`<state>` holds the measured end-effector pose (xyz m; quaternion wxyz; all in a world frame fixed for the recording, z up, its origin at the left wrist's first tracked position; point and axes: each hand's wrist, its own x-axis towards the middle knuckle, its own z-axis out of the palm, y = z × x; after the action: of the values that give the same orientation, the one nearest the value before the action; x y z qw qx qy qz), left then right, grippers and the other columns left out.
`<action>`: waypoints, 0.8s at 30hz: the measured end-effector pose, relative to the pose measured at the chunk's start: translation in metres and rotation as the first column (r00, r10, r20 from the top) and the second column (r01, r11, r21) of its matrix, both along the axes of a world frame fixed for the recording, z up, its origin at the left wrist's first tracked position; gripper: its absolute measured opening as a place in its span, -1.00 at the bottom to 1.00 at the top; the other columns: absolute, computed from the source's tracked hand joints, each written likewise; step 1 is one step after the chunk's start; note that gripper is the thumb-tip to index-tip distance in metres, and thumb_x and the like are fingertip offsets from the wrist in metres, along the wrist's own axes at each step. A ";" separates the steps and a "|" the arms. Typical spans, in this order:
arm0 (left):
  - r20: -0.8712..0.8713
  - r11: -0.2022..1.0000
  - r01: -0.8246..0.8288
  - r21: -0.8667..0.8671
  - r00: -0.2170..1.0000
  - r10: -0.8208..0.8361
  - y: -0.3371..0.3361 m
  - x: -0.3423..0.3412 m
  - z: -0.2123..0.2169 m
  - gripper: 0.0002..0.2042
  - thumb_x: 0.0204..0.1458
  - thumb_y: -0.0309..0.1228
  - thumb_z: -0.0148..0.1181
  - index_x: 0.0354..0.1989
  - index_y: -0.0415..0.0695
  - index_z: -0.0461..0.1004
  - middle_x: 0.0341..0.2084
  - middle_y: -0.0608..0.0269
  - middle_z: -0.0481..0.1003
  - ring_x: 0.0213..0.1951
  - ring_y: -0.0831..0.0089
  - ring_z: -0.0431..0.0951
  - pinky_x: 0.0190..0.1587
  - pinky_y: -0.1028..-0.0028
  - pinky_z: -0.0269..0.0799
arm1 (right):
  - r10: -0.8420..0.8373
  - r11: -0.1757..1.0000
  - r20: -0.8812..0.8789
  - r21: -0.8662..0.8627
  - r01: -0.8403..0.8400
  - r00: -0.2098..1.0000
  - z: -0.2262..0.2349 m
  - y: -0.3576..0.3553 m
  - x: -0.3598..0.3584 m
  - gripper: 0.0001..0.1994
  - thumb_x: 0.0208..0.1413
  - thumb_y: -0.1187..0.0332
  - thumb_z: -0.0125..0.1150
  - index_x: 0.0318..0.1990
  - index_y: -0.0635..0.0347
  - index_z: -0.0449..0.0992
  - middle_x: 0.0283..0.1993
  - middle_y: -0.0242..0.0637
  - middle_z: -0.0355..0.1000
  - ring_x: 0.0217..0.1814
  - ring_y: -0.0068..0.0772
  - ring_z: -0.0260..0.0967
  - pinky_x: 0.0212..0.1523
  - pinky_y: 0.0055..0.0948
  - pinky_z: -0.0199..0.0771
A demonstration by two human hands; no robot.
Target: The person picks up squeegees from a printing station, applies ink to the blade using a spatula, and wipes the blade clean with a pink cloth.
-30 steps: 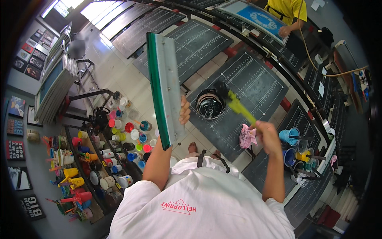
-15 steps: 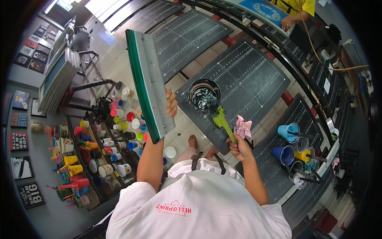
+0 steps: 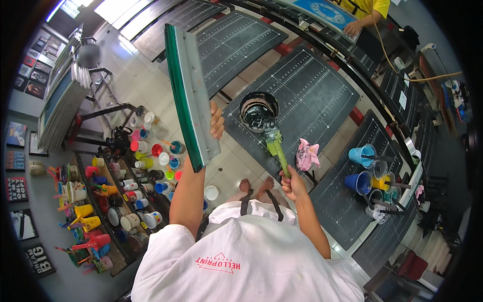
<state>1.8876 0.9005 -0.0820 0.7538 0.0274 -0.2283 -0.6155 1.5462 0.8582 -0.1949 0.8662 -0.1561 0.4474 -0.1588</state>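
Note:
In my left hand (image 3: 216,121) is a long screen-printing squeegee (image 3: 189,93), held upright by its pale grey holder, with the green blade edge facing left. My right hand (image 3: 294,185) is closed round the handle of a lime-green spatula (image 3: 275,150). Its far end, smeared with black, reaches the near rim of a round tub of black ink (image 3: 259,107); the tip is hard to separate from the glossy ink. The tub stands on a dark printing platen (image 3: 314,93) marked with white rulers. A crumpled pink cloth (image 3: 307,154) lies to the right of the spatula.
Shelves of ink pots (image 3: 121,201) stand at my left, with more jars on the floor. Stacked screens (image 3: 65,100) lean further back. Blue and yellow cups (image 3: 358,182) sit on the right platen. A co-worker in yellow (image 3: 370,20) works across the press.
The spatula's inked end has shifted from the tub's right side toward its near rim, and my right hand has moved slightly left. My view has turned a little; the squeegee stays in my left hand.

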 end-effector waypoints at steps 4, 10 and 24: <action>-0.025 1.000 -0.008 -0.022 1.000 0.008 0.000 0.005 -0.010 -0.61 0.14 -0.17 0.13 -0.20 -0.27 0.19 -0.49 0.16 0.25 -0.56 0.38 0.37 -0.53 0.42 0.43 | -0.021 1.000 -0.027 -0.022 0.021 0.999 0.004 0.014 -0.006 -0.59 0.32 0.05 -0.08 -0.30 0.27 0.42 -0.69 -0.61 -0.04 -0.76 -0.77 -0.21 -0.78 -0.65 -0.30; -0.008 0.994 -0.071 0.087 0.997 0.072 -0.005 0.015 -0.020 -0.63 0.20 -0.12 0.05 -0.23 -0.25 0.25 -0.54 0.22 0.26 -0.59 0.44 0.36 -0.60 0.48 0.39 | -0.060 0.998 -0.022 0.014 0.060 0.998 0.010 0.035 -0.023 -0.60 0.34 0.07 -0.12 -0.26 0.28 0.43 -0.68 -0.60 -0.04 -0.75 -0.77 -0.23 -0.79 -0.67 -0.29; 0.397 0.595 -0.518 0.615 0.855 0.333 -0.039 0.003 0.039 -0.49 0.23 0.13 -0.17 -0.10 -0.11 0.40 -0.38 0.21 0.47 -0.41 0.41 0.51 -0.38 0.41 0.51 | -0.329 0.143 -0.514 -0.856 -0.496 0.792 0.207 0.020 -0.011 -0.78 -0.05 0.39 0.33 -0.28 0.35 0.57 -0.50 -0.24 0.44 -0.52 -0.47 0.32 -0.44 -0.49 0.30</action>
<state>1.8907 0.8616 -0.0428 0.7768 0.4406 -0.0525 -0.4469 1.5357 0.8786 0.0116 0.3610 -0.7490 0.4685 -0.2986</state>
